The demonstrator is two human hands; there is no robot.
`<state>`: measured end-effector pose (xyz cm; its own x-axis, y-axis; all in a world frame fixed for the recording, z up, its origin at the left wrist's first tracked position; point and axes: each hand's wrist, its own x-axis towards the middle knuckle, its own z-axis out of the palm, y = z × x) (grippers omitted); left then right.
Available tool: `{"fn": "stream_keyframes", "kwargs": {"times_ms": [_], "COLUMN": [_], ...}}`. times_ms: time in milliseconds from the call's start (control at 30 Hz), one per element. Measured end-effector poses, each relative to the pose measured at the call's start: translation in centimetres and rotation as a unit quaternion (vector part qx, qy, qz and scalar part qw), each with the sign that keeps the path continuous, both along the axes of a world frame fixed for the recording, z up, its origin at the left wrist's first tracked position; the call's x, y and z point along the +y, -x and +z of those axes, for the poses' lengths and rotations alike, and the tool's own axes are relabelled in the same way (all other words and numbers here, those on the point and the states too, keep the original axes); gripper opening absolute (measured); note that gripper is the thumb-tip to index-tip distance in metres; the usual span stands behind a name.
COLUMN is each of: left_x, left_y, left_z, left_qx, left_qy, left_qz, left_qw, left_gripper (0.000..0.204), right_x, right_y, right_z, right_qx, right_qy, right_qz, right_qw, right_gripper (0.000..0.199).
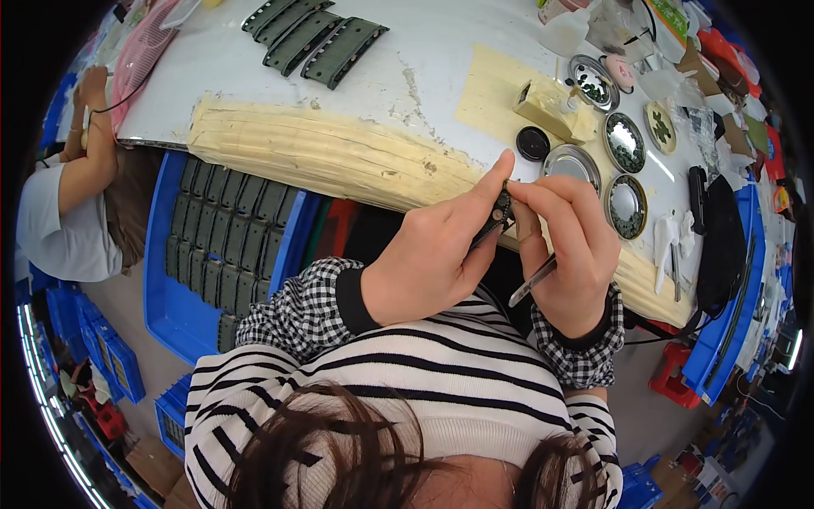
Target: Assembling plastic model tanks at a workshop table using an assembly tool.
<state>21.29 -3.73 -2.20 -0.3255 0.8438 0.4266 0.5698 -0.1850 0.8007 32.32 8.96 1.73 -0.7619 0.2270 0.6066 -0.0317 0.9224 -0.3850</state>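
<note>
My left hand [428,254] is closed round a narrow dark green part [492,222], seen almost end-on, with a small round brass-coloured spot near its end. My right hand [577,246] meets it there, thumb and forefinger pinched at the part's tip; whether a tiny piece sits between them I cannot make out. A slim tool with a clear, pen-like shaft [534,280] is tucked in the right hand and points down toward my body. Both hands are above the table's padded front edge [339,157].
Several curved dark green parts [343,53] lie at the far left; more fill a blue crate [161,314] below. Round metal dishes [626,140] of small green pieces, a black lid [533,143] and a yellowish box [547,110] stand at right. Another person's arm [97,157] shows far left.
</note>
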Motion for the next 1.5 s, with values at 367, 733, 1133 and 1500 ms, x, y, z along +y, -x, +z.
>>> {"fn": "stream_keyframes", "kwargs": {"times_ms": [367,733,1133,1500], "left_x": [-0.3,-0.5,-0.7,-0.8], "left_y": [0.0,-0.3,0.0,-0.1], "left_z": [0.0,0.4,0.3,0.8], "left_qx": [0.017,0.045,-0.020,-0.020], "left_qy": [0.021,0.056,0.068,0.077], "left_qz": [-0.005,0.002,-0.026,-0.019], "left_qw": [1.000,0.997,0.997,0.997], "left_gripper": [0.074,0.075,0.070,0.068], "right_x": [0.7,0.2,2.2,1.7], "right_y": [-0.4,0.0,-1.0,-0.6], "right_z": [-0.4,-0.6,-0.6,-0.4], "right_qx": [-0.027,-0.021,-0.079,-0.044], "right_qy": [-0.044,0.089,-0.123,-0.079], "right_qz": [0.022,0.018,0.078,0.046], "right_qw": [0.998,0.996,0.986,0.995], "right_gripper": [0.034,0.021,0.033,0.030]}}
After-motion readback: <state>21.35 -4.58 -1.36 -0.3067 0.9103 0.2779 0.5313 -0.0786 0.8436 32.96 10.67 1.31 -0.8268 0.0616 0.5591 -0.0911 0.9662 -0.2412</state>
